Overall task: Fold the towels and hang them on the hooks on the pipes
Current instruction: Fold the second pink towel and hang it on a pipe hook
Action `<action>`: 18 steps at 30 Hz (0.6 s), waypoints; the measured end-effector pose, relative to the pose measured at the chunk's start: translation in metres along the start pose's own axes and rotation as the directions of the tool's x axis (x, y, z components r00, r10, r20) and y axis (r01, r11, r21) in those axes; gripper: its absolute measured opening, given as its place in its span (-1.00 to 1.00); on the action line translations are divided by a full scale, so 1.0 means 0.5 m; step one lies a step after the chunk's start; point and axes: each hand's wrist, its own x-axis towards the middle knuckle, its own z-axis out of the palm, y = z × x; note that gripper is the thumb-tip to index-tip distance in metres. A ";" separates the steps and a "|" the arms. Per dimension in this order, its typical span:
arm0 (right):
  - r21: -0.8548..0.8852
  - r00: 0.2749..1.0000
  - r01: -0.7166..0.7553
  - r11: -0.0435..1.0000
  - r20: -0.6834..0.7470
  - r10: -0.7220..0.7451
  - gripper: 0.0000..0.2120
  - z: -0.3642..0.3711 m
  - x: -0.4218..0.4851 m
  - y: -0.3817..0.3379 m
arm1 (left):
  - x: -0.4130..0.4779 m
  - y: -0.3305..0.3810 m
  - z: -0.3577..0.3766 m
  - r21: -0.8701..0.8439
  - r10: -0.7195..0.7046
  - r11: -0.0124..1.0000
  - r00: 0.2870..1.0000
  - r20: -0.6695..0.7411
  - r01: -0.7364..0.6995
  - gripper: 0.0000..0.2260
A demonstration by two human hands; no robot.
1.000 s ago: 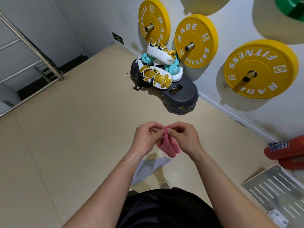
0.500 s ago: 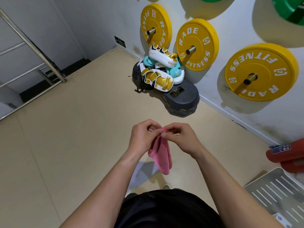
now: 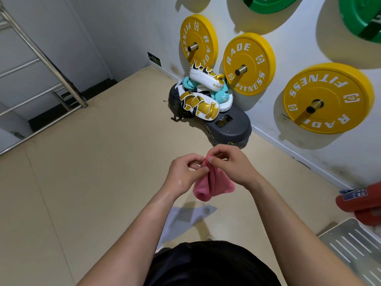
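At the centre of the frame, both hands are meeting over a small pink towel [image 3: 213, 185]. The left hand [image 3: 183, 174] is pinching the gathered top edge between thumb and fingers, and the right hand [image 3: 233, 165] is pinching the same spot from the other side. The cloth is hanging below them in a doubled bundle, clear of the floor [image 3: 92, 182].

Judging by this, the person is working on the folding step: the corners are coming together, but the fold is not looking neat yet. The next move is probably calling for one hand to take the top alone while the other is smoothing the layers. No hooks are showing; only a steel railing [image 3: 47, 60] is running across the upper left.

On the wall at upper right, the yellow weight plates [image 3: 327, 98] are showing "RADE FITNESS" in white. A white-and-gold pad [image 3: 206, 78] below them is showing "GING", then getting cut off. A green sign [image 3: 154, 58] is too small to read.
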 end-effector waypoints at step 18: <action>-0.271 0.992 0.091 0.958 0.103 -0.065 -0.91 -0.033 0.022 -0.031 | 0.004 -0.007 0.014 0.198 0.027 0.980 0.994 -0.110 -0.004 -0.83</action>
